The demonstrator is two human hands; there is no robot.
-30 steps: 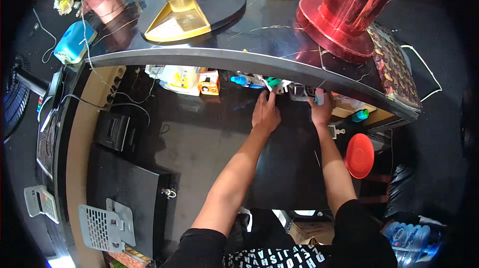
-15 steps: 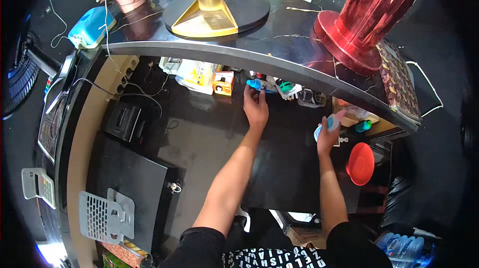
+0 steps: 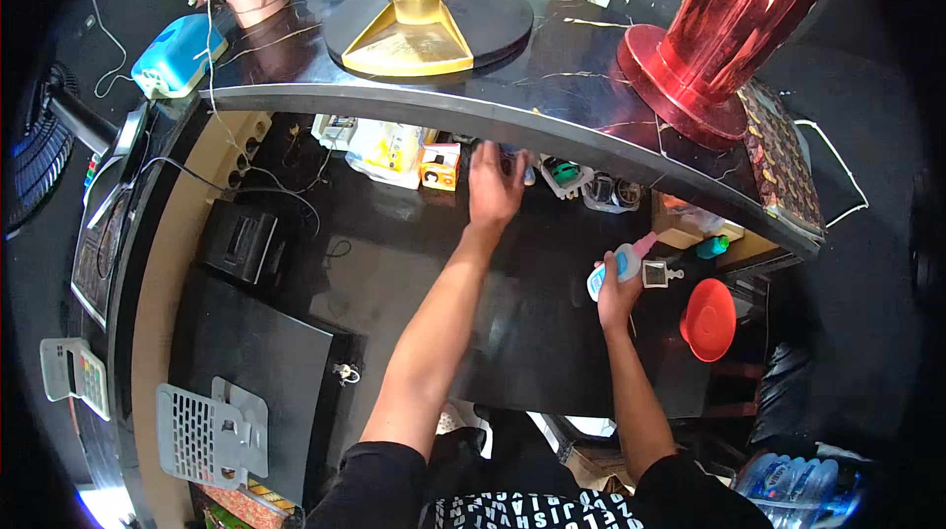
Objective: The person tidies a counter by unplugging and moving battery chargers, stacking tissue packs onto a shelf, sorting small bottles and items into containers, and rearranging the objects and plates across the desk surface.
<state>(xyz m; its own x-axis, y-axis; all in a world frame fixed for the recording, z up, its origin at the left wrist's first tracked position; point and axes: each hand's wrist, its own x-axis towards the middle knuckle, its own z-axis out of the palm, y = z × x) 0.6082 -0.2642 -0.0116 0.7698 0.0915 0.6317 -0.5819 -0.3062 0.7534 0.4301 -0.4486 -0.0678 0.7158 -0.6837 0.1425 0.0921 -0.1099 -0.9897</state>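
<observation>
My right hand (image 3: 617,300) is wrapped round a white squeeze bottle with a blue label and a pink nozzle (image 3: 629,261), tilted with its nozzle up and to the right. My left hand (image 3: 496,189) reaches to the back of the dark desk (image 3: 424,263), under the raised counter, with fingers apart. Just behind those fingers is a clear bluish bottle (image 3: 529,175), mostly hidden by the hand and the counter edge. Left of this hand stands an orange and white box (image 3: 439,166). A small square-framed object with a handle (image 3: 657,275) lies beside the squeeze bottle.
A red bowl-like dish (image 3: 709,320) sits at the right. Baskets of small items (image 3: 569,174) line the back, beside a plastic bag (image 3: 386,150). A black printer-like box (image 3: 239,241) is at left. The overhanging counter (image 3: 572,86) carries large gold and red stands.
My left hand has shifted slightly left, its fingers spreading from the blue-capped bottle, which is now largely hidden. My right hand has moved left with the squeeze bottle, uncovering the small framed object.
</observation>
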